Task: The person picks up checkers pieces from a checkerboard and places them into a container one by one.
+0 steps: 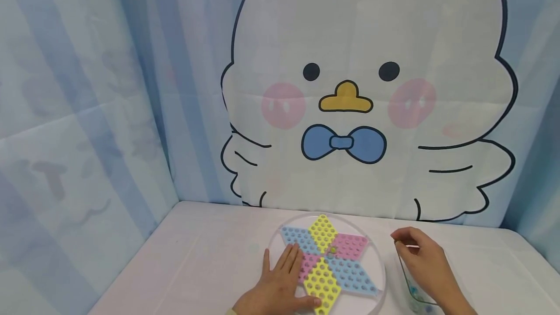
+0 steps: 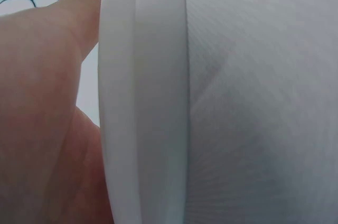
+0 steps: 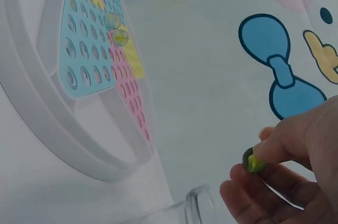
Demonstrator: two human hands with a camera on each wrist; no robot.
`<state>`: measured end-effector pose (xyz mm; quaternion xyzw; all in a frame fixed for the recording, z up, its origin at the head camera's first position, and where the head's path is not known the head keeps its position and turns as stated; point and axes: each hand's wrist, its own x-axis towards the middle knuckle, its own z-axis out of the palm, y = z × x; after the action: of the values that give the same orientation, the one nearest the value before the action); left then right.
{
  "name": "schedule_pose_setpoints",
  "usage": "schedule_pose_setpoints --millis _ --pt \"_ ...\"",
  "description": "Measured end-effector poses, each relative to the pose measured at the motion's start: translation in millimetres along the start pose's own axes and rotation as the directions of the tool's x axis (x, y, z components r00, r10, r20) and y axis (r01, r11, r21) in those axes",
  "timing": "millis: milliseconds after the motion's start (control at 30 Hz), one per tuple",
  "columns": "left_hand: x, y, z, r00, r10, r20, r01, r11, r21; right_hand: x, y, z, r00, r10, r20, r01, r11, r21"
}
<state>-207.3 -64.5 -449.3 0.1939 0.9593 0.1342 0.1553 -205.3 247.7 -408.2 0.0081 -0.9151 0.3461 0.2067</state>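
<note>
A round white Chinese checkers board point(image 1: 359, 303) carries a star of yellow, pink and blue hole panels. My left hand point(image 1: 280, 281) rests on its left side, fingers straight across the panels and thumb over the near yellow point. In the left wrist view the board's rim point(image 2: 142, 102) runs beside that hand. Two glass marbles, one with a yellow-green core point(image 3: 120, 37) and one clear point(image 3: 112, 20), sit near the star's centre. My right hand point(image 1: 426, 264), right of the board, pinches a green-yellow marble point(image 3: 253, 160) between thumb and fingers, above a clear container point(image 1: 408, 281).
Several marbles point(image 1: 415, 291) lie in the clear container, partly hidden under my right forearm. A pale cloth covers the table point(image 1: 210, 256). Behind it hangs a curtain point(image 1: 201, 111) printed with a cartoon bird, and another blue-striped curtain point(image 1: 78, 135) stands on the left.
</note>
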Motion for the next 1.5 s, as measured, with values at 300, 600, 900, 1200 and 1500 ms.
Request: schedule_pose_setpoints --millis 300,600,900,1200,1500 --pt "-0.5 0.2 1.7 1.0 0.008 -0.014 -0.008 1.0 -0.015 0 8 -7 0.993 0.083 0.089 -0.08 0.996 -0.036" --pt "-1.4 -2.5 1.8 1.0 0.017 -0.015 -0.017 1.0 -0.011 7 21 -7 0.963 0.189 0.192 -0.184 0.982 -0.044" --pt "-2.2 -1.4 0.5 0.999 0.029 -0.014 -0.029 1.0 -0.005 9 31 -5 0.949 0.219 0.226 -0.207 0.976 -0.075" --pt "-2.4 -2.7 0.6 1.0 0.027 0.001 -0.027 0.999 -0.03 12 39 -4 0.917 0.279 0.285 -0.254 0.959 -0.122" --pt "-4.2 -1.3 -0.9 1.0 0.028 -0.011 -0.028 0.999 -0.021 13 43 -1 0.911 0.264 0.316 -0.22 0.961 -0.168"
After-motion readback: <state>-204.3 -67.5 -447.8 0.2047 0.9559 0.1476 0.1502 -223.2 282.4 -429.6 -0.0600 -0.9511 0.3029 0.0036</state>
